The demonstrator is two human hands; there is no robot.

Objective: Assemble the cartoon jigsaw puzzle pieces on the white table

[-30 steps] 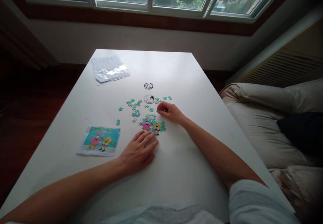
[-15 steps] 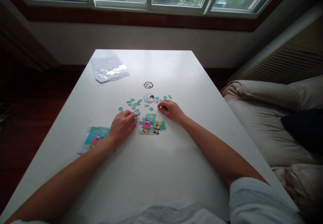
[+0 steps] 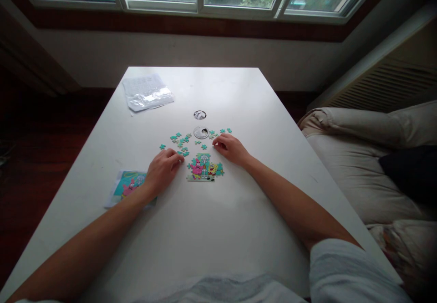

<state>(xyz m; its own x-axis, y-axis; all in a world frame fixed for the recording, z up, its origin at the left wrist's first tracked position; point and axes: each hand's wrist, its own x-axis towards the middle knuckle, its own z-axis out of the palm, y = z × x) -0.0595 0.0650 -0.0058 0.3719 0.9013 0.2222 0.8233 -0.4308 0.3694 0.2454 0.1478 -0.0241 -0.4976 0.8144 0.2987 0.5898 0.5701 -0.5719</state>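
A small, partly joined cartoon puzzle [image 3: 205, 168] lies on the white table [image 3: 218, 221]. Loose teal pieces [image 3: 180, 141] are scattered just behind it. My left hand [image 3: 163, 167] rests left of the puzzle, fingers curled, its fingertips at loose pieces; what they pinch is too small to name. My right hand [image 3: 230, 148] lies right of the puzzle, fingers curled, its fingertips pinched at a small piece by the scattered ones. The printed reference picture [image 3: 126, 187] lies partly under my left forearm.
Two small round tin parts [image 3: 201, 132] sit behind the loose pieces. A clear plastic bag on a paper sheet [image 3: 147, 93] lies at the far left of the table. A cushioned sofa [image 3: 372, 166] stands to the right, windows behind.
My left hand moved from the table in front of the puzzle up and left to the loose pieces, and its forearm now covers part of the picture. My right hand barely shifted.
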